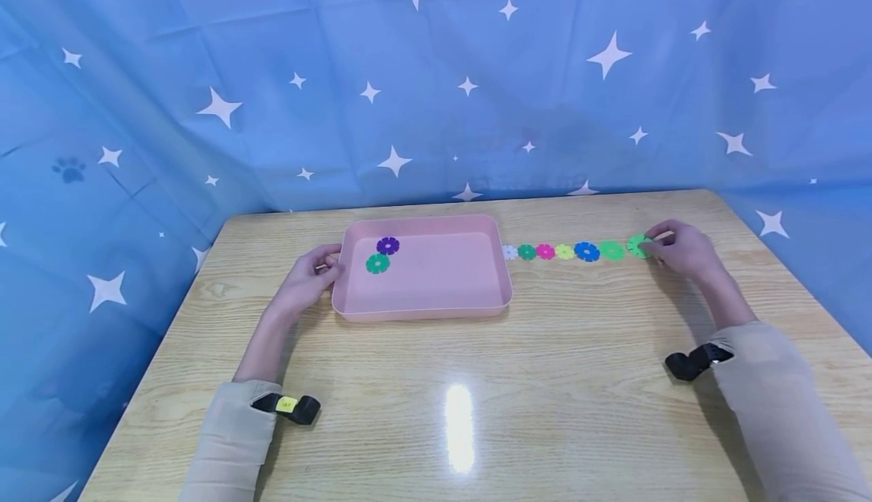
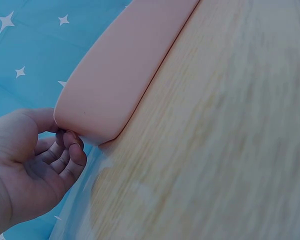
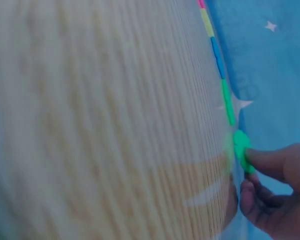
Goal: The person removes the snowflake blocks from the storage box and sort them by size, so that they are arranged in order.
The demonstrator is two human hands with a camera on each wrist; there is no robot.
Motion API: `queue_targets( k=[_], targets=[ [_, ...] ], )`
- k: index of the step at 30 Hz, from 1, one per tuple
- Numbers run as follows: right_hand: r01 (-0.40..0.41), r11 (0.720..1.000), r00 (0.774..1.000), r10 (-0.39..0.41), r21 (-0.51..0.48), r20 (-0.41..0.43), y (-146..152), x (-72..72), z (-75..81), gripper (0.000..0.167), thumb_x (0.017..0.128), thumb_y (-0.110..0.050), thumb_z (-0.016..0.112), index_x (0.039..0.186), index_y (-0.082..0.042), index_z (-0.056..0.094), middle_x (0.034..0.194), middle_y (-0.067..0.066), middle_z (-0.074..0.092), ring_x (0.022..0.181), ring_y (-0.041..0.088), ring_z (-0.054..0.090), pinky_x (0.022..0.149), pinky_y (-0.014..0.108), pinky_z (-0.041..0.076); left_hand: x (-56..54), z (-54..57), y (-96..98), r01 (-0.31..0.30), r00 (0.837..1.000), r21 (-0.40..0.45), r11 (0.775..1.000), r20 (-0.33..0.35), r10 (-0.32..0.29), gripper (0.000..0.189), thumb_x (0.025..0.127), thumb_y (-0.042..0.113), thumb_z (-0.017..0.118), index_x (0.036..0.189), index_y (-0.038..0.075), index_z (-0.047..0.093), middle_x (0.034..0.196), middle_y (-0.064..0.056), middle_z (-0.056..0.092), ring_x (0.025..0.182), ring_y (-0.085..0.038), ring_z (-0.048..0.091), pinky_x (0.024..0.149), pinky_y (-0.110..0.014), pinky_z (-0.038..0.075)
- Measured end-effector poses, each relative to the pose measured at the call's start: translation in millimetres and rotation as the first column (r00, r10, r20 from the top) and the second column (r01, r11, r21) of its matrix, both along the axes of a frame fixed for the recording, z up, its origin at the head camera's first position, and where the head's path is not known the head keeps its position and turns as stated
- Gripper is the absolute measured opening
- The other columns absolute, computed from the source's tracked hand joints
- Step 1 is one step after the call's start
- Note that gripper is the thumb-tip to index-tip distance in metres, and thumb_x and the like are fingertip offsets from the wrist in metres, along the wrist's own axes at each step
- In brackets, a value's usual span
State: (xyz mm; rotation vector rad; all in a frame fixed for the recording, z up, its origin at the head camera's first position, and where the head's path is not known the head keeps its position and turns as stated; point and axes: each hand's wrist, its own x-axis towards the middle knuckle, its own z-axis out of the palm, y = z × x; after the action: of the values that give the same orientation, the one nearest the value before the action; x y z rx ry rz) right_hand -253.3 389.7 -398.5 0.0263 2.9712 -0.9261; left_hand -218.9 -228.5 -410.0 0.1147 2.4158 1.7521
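My left hand (image 1: 309, 279) grips the left wall of a shallow pink tray (image 1: 429, 309). In the left wrist view its fingertips are at the tray's end, some of them hidden behind the wall. Inside the tray are a purple flower-shaped disc (image 1: 387, 246) and a green flower-shaped disc (image 1: 378, 263). My right hand (image 1: 684, 248) pinches a bright green flower-shaped disc (image 3: 241, 150) between thumb and fingers, tilted up at the right end of a row. Just left of it lies another bright green disc (image 1: 611, 251), then a blue disc (image 1: 587, 252).
The row continues left with yellow (image 1: 565, 252), pink (image 1: 545, 251), dark green (image 1: 527, 252) and white discs (image 1: 509, 252), the white one close against the tray's right wall. A blue star-patterned cloth (image 1: 463, 123) hangs behind the wooden table (image 1: 559, 396).
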Motion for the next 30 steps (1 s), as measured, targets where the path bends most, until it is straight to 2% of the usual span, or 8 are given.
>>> queue_targets(
  k=[7,13,24,30],
  targets=[
    [0.008,1.0,1.0,-0.009,0.02,0.023,-3.1,-1.7,0.8,0.043,0.102,-0.026,0.059,0.124,0.011,0.053,0.11,0.034,0.058,0.077,0.024,0.059,0.063,0.033,0.046,0.2,-0.1,-0.1,-0.007,1.0,-0.007,1.0,0.003,0.007,0.049,0.104,0.006,0.053,0.149,-0.006,0.039,0.103,-0.011,0.047,0.084,-0.013,0.053,0.068,-0.022,0.049],
    [0.019,0.999,1.0,-0.019,0.026,0.015,-2.9,-1.5,-0.5,0.044,0.101,-0.029,0.06,0.121,0.01,0.055,0.108,0.031,0.059,0.075,0.02,0.057,0.064,0.032,0.045,-2.3,-2.1,-0.5,-0.006,1.0,-0.01,1.0,-0.001,0.006,0.049,0.104,0.006,0.052,0.149,-0.006,0.039,0.103,-0.01,0.048,0.084,-0.013,0.053,0.068,-0.021,0.049],
    [0.018,1.0,0.997,-0.019,-0.022,-0.072,-12.9,-0.5,4.9,0.047,0.103,-0.031,0.056,0.127,0.009,0.053,0.109,0.029,0.06,0.078,0.027,0.061,0.059,0.029,0.048,-1.0,-2.3,-0.1,-0.005,1.0,-0.002,1.0,0.002,0.005,0.048,0.104,0.006,0.052,0.148,-0.006,0.04,0.104,-0.01,0.048,0.083,-0.013,0.053,0.068,-0.021,0.05],
    [-0.033,0.999,0.991,0.03,-0.025,-0.131,-34.6,-4.9,13.0,0.045,0.102,-0.03,0.059,0.126,0.008,0.056,0.107,0.026,0.061,0.091,0.033,0.058,0.059,0.027,0.047,-1.3,-2.0,-0.7,0.005,1.0,0.02,1.0,-0.019,-0.004,0.048,0.102,0.004,0.054,0.147,-0.008,0.041,0.101,-0.01,0.047,0.08,-0.01,0.053,0.067,-0.02,0.049]
  ],
)
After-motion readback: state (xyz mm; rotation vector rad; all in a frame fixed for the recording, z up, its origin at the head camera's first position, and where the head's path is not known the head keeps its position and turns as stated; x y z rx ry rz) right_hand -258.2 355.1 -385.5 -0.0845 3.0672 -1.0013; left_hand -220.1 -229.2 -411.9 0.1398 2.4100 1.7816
